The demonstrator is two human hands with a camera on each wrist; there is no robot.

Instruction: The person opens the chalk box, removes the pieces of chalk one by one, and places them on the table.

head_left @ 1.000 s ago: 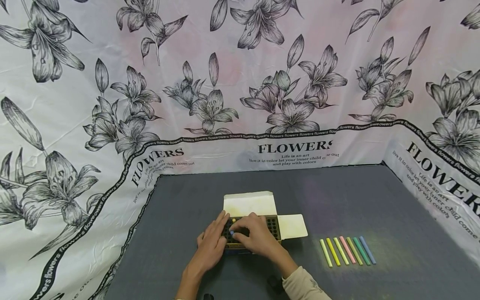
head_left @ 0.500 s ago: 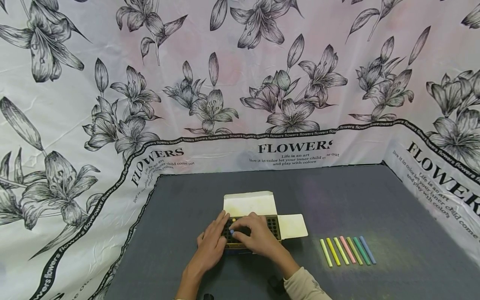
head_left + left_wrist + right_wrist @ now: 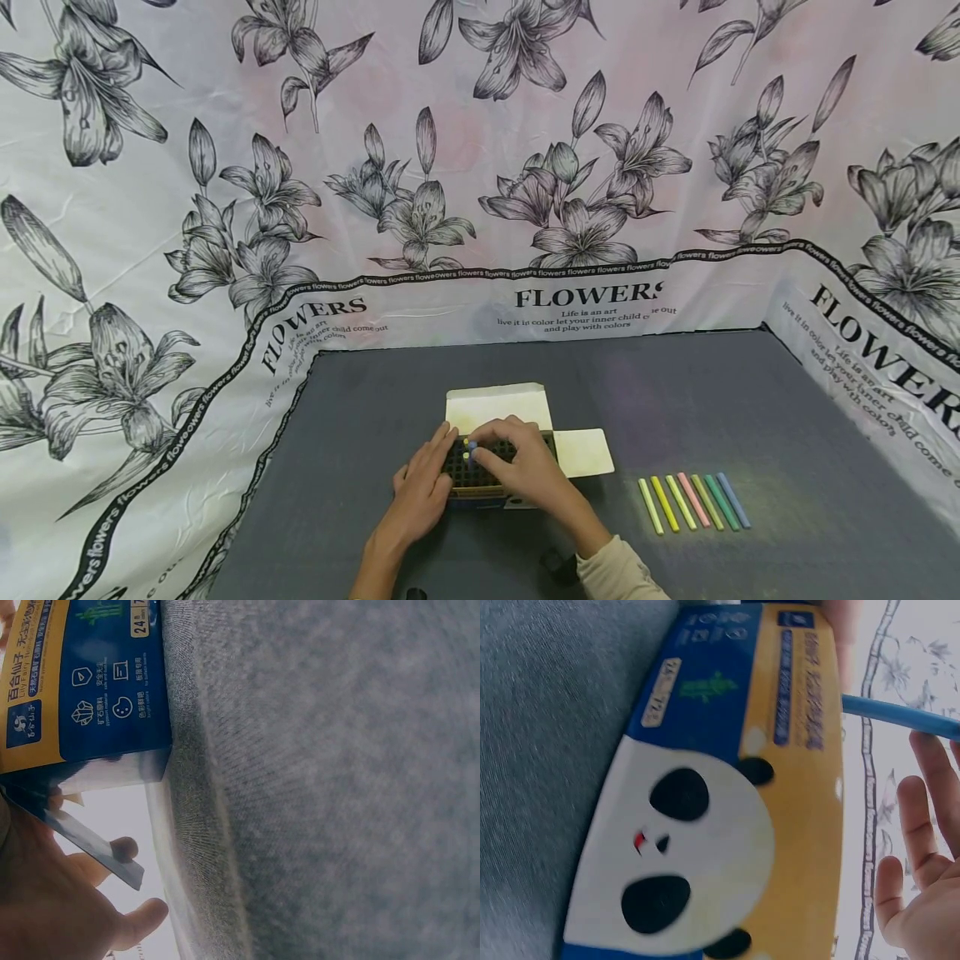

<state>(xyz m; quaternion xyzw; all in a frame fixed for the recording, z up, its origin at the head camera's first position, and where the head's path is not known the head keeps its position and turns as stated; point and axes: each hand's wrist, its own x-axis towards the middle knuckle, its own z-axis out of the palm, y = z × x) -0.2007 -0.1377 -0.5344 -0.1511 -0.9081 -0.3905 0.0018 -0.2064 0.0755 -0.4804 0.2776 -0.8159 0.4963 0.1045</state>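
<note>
A chalk box (image 3: 480,502) with an open white lid stands mid-table, its dark insert (image 3: 468,479) full of round holes. Its panda-printed front (image 3: 705,847) fills much of the right wrist view. My right hand (image 3: 525,467) pinches a blue chalk stick (image 3: 900,716) upright over the insert's left part; in the right wrist view the stick's lower end meets the box's top edge. Beside it, yellow chalk ends (image 3: 466,457) poke out of the holes. My left hand (image 3: 422,486) rests along the box's left end, fingers extended, next to a side flap (image 3: 97,844).
Several chalk sticks (image 3: 693,502) in yellow, pink, green and blue lie in a row on the grey table (image 3: 360,400), right of the box. A white side flap (image 3: 587,452) sticks out to the right. A flower-printed cloth (image 3: 420,308) surrounds the table.
My right hand has risen slightly and away from me, drawing the blue chalk stick up with it. A second yellow chalk end now shows beside it. The left hand has stayed put.
</note>
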